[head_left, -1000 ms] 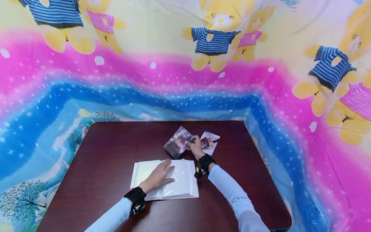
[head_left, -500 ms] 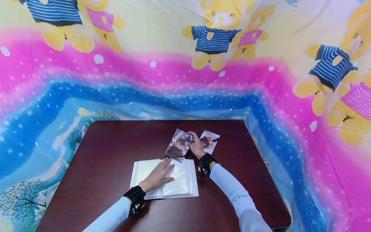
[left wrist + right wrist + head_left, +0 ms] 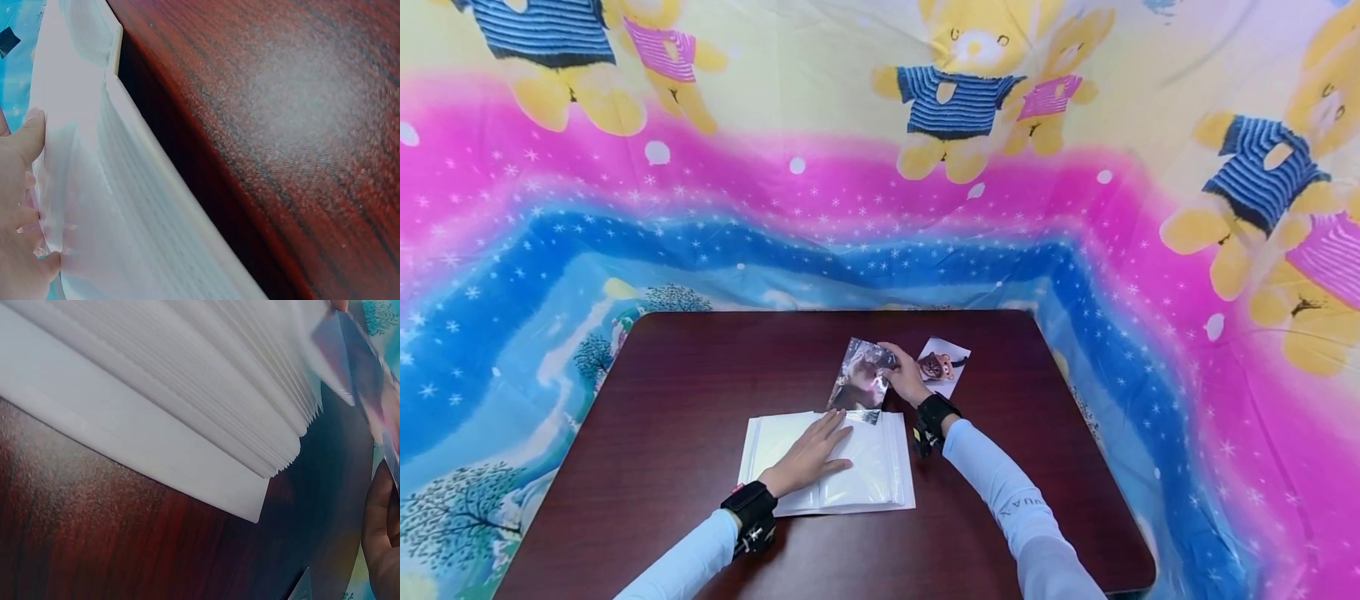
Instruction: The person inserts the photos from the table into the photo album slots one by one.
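Observation:
An album with clear-sleeved white pages (image 3: pixel 865 475) lies spread on the table. Across its pages rests my left hand (image 3: pixel 808 454), fingers extended, fingertips near the top edge; in the left wrist view that hand (image 3: pixel 22 200) is at the far left, partly cut off. My right hand (image 3: pixel 906 377) pinches the right edge of a glossy photo (image 3: pixel 859 379), whose lower edge overlaps the album's top edge by my left fingertips. In the right wrist view the photo (image 3: pixel 369 381) tilts beside the thick stack of pages (image 3: pixel 206 369). Whether its edge is inside a sleeve cannot be told.
A second photo (image 3: pixel 942 367), showing a brown animal-like figure on white, lies on the table just right of my right hand. The dark red wooden table (image 3: pixel 700 367) ends at a printed cloth (image 3: pixel 850 208) along its back and sides.
The held photo has turned from a diamond slant to nearly upright, and its lower edge has come down over the album's top. My left hand has stayed in place.

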`<action>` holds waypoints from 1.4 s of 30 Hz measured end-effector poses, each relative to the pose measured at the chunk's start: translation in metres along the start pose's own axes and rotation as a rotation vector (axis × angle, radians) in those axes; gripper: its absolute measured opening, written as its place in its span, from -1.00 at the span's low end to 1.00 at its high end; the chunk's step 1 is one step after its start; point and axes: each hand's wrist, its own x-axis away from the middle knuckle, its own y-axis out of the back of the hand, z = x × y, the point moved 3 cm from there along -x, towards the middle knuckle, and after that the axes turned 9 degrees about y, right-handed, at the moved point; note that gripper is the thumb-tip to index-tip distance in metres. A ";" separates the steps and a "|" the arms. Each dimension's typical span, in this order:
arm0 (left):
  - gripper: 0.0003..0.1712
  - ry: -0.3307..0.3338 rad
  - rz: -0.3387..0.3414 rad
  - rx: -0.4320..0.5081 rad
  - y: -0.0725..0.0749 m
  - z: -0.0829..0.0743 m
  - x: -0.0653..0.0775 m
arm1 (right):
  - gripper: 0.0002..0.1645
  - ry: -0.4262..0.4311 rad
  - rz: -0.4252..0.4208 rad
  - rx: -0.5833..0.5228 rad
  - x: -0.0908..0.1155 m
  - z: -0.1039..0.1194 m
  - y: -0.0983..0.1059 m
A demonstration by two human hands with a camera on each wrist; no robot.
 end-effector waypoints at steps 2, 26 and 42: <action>-0.29 0.016 0.018 -0.006 0.000 0.000 0.000 | -0.29 0.006 0.011 0.009 -0.001 0.002 0.000; -0.36 -0.020 0.002 0.003 0.000 -0.005 0.003 | -0.30 0.111 0.167 0.101 0.000 0.007 -0.010; -0.41 -0.021 0.000 -0.069 -0.002 -0.003 0.006 | -0.44 -0.033 0.308 -0.072 0.011 0.005 -0.018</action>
